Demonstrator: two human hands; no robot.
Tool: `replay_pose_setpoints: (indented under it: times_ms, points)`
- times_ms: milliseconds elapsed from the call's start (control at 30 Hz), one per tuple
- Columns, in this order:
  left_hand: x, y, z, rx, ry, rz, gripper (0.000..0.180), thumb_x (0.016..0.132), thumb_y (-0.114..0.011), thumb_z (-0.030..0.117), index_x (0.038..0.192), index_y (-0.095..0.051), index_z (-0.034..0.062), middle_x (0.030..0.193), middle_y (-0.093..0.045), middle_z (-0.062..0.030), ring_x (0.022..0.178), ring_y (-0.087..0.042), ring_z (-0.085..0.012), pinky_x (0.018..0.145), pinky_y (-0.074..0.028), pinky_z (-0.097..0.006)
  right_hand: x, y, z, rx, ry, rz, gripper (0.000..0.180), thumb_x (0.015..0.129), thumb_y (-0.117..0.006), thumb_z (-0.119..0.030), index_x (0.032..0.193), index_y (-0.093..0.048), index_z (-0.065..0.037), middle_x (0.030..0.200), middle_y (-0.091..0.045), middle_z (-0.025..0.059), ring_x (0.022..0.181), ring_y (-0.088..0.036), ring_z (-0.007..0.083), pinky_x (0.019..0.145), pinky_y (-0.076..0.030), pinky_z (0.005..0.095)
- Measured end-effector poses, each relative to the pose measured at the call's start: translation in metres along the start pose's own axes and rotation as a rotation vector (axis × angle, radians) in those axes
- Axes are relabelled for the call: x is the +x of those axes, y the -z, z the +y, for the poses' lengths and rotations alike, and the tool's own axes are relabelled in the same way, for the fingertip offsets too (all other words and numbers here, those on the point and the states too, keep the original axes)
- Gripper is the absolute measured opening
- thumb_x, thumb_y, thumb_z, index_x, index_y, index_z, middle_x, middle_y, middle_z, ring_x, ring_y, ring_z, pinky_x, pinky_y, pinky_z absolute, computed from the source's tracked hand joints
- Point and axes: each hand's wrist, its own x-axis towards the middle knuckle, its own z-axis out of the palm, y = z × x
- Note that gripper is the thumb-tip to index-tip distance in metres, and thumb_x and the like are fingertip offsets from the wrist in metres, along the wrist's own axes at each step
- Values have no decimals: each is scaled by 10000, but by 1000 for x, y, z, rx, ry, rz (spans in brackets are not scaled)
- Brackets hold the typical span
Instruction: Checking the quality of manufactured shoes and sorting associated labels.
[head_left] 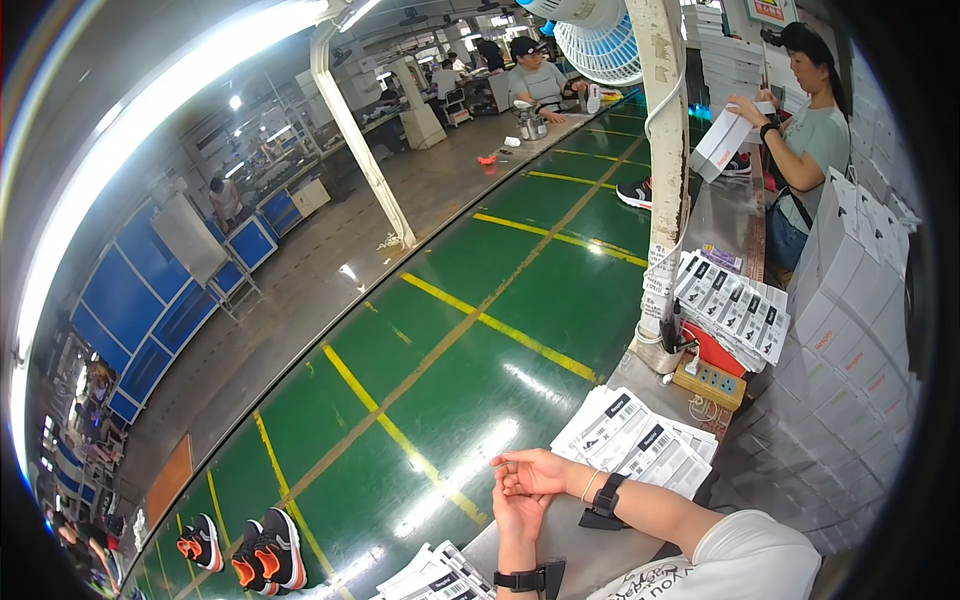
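My left hand [519, 512] and my right hand [541, 472] meet over the near edge of the green conveyor belt [440, 390]. Their loosely bent fingers touch and partly overlap, and no object shows between them. Just beyond my right wrist lies a stack of printed label sheets [645, 445]. A second pile of sheets [436, 578] sits left of my left wrist, cut off by the lower edge. Farther left on the belt stand a pair of black and orange sneakers [270, 553] and more of such footwear, a sneaker [203, 543].
A post [662, 180] with a fan [600, 50] rises at the belt's right side. By its foot are a power strip [709, 382] and more label sheets [735, 305]. White boxes [850, 330] are stacked at right. A co-worker [812, 130] holds a shoebox [724, 140]; another person [540, 80] sits across the belt.
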Motion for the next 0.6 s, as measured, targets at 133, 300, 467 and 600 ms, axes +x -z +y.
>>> replay_pose_setpoints:
  times_ms: [133,300,467,600]
  points:
    - [1,-2,-2,-2,-6,-11,363,929,-319,406,1091,-479,124,1267,-460,-152,1194,-447,-346,968,-386,-524,-2,3,-1,-2,1,4,298,972,-373,-219,1137,-476,6,965,-607,123,826,-609,203,819,-507,350]
    - [2,1,-3,6,-8,-19,365,932,-308,408,1091,-477,126,1270,-458,-154,1191,-450,-351,962,-390,-529,0,7,-1,3,-3,3,298,972,-373,-217,1143,-474,6,966,-607,124,823,-609,205,822,-505,351]
    - [5,6,-3,-3,-6,-19,356,936,-304,408,1082,-478,134,1263,-462,-149,1183,-457,-348,956,-395,-534,2,8,0,3,-5,4,297,971,-376,-214,1138,-483,7,966,-607,124,821,-610,204,823,-505,350]
    - [8,13,-5,-18,-2,-24,353,939,-306,412,1079,-479,138,1254,-469,-138,1176,-463,-339,953,-400,-533,2,8,0,-8,-6,2,294,970,-378,-210,1131,-490,8,966,-607,123,817,-610,200,819,-507,349]
